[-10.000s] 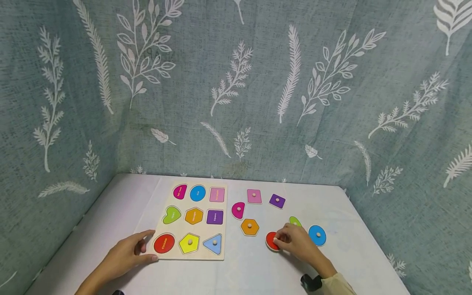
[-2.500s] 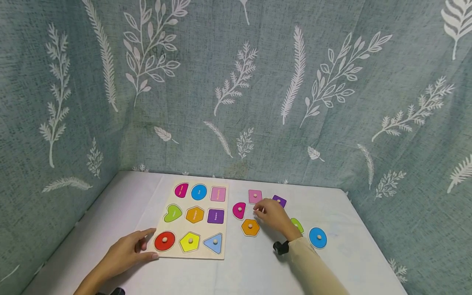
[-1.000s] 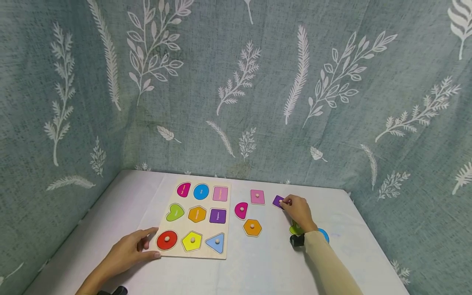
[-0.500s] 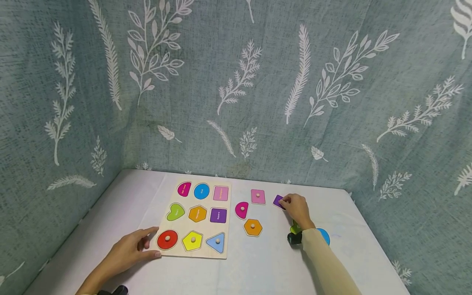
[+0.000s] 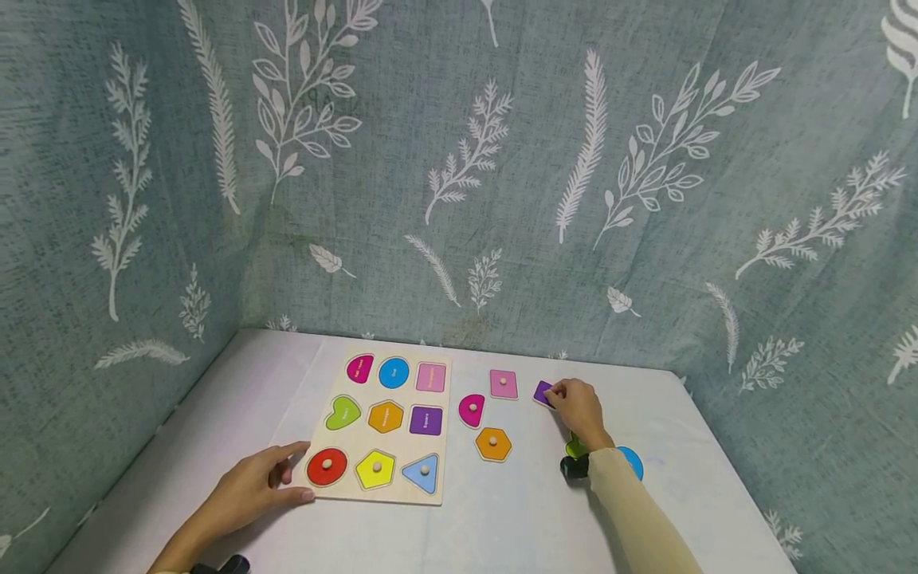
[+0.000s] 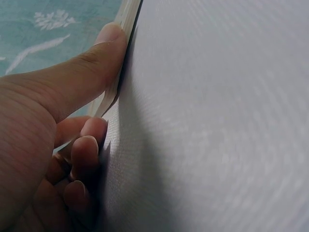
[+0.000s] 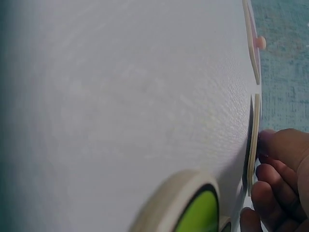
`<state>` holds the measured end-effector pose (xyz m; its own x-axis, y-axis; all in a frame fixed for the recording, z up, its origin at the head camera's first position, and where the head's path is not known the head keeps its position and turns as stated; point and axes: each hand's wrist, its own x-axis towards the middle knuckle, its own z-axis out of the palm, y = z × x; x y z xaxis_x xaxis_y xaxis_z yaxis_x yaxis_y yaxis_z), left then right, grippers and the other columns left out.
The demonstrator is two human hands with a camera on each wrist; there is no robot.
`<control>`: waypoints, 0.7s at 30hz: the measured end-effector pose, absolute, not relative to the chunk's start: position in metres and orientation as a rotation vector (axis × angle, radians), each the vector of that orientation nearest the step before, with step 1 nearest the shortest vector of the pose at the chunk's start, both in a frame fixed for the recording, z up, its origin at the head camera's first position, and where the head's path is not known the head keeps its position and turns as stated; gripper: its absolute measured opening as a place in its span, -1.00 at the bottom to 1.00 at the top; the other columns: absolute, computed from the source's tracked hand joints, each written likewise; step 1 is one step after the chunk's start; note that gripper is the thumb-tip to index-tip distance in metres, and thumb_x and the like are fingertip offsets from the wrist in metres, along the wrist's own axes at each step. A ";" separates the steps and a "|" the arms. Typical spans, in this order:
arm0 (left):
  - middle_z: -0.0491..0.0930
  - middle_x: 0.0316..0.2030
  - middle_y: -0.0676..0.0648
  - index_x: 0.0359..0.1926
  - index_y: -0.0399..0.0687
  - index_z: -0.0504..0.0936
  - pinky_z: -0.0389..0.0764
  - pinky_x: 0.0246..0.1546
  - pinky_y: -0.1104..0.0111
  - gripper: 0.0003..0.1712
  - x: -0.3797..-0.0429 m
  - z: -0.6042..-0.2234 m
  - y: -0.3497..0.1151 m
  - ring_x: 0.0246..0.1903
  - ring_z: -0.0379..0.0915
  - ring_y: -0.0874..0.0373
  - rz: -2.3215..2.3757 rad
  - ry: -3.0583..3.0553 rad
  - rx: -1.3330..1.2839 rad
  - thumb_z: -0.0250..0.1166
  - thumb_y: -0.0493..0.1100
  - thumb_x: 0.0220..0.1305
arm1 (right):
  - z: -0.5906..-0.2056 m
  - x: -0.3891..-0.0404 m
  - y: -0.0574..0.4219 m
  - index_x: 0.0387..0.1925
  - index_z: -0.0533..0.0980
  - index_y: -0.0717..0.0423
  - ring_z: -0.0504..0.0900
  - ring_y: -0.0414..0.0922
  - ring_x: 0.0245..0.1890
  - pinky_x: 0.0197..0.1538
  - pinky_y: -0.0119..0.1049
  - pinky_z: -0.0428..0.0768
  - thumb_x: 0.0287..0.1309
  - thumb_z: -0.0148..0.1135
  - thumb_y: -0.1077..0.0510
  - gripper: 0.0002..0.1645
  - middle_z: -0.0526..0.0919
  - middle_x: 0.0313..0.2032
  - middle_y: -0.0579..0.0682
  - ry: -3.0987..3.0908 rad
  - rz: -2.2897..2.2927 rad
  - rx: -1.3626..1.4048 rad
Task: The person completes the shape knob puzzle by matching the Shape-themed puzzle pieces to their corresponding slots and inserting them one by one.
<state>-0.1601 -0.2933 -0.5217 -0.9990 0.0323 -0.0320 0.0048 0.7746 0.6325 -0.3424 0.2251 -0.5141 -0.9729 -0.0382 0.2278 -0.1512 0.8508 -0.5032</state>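
My right hand [image 5: 579,410] pinches the purple square puzzle piece [image 5: 541,391] near the table's back right, thumb and forefinger at its top where the knob is covered. The right wrist view shows this piece edge-on [image 7: 253,145], close over the white cloth. At the left, my left hand [image 5: 247,490] holds the near-left corner of the wooden puzzle board [image 5: 356,440], thumb along its front edge [image 6: 129,21]. The board's front row carries a red circle [image 5: 315,472], a yellow pentagon [image 5: 367,477] and a blue triangle [image 5: 424,485], all knobbed. The other recesses show printed colours, including a purple square.
Between board and right hand lie a pink piece [image 5: 504,391], a magenta half-round [image 5: 469,414] and an orange hexagon [image 5: 492,454]. A green piece [image 5: 574,447] and a blue round piece [image 5: 632,460] sit partly hidden by my right forearm. Patterned curtains [image 5: 459,175] surround the table.
Ten seconds ago my right hand held the red circle on the table; it now sits in the board. The right hand moved to the purple piece and has stayed there this last second.
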 end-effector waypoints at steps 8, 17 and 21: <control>0.38 -0.44 0.02 0.32 -0.33 0.53 0.38 -0.46 0.40 0.07 -0.159 -0.520 -0.292 -0.42 0.32 0.15 1.047 2.915 0.028 0.69 0.17 -0.14 | -0.515 -0.339 0.225 -0.27 0.73 0.24 0.52 -0.10 -0.42 -0.28 -0.15 0.53 0.25 0.45 0.08 -0.75 0.67 -0.42 0.00 -2.798 0.783 0.157; 0.38 -0.44 0.02 0.32 -0.33 0.53 0.39 -0.45 0.40 0.06 -0.160 -0.521 -0.292 -0.41 0.33 0.14 1.058 2.916 0.028 0.69 0.15 -0.14 | -0.509 -0.332 0.218 -0.26 0.74 0.22 0.52 -0.11 -0.44 -0.32 -0.18 0.53 0.25 0.44 0.10 -0.77 0.66 -0.44 -0.03 -2.822 0.782 0.178; 0.37 -0.44 0.02 0.32 -0.33 0.53 0.39 -0.46 0.40 0.07 -0.159 -0.521 -0.292 -0.40 0.33 0.14 1.056 2.913 0.016 0.69 0.16 -0.14 | -0.510 -0.330 0.214 -0.27 0.74 0.21 0.52 -0.14 -0.45 -0.35 -0.24 0.50 0.26 0.43 0.11 -0.79 0.67 -0.44 -0.05 -2.819 0.800 0.204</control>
<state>-0.1592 -0.2923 -0.5215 -0.9990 0.0248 -0.0373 -0.0049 0.7678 0.6406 -0.3301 0.2142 -0.5098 -0.9696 -0.0770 0.2321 -0.1874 0.8437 -0.5030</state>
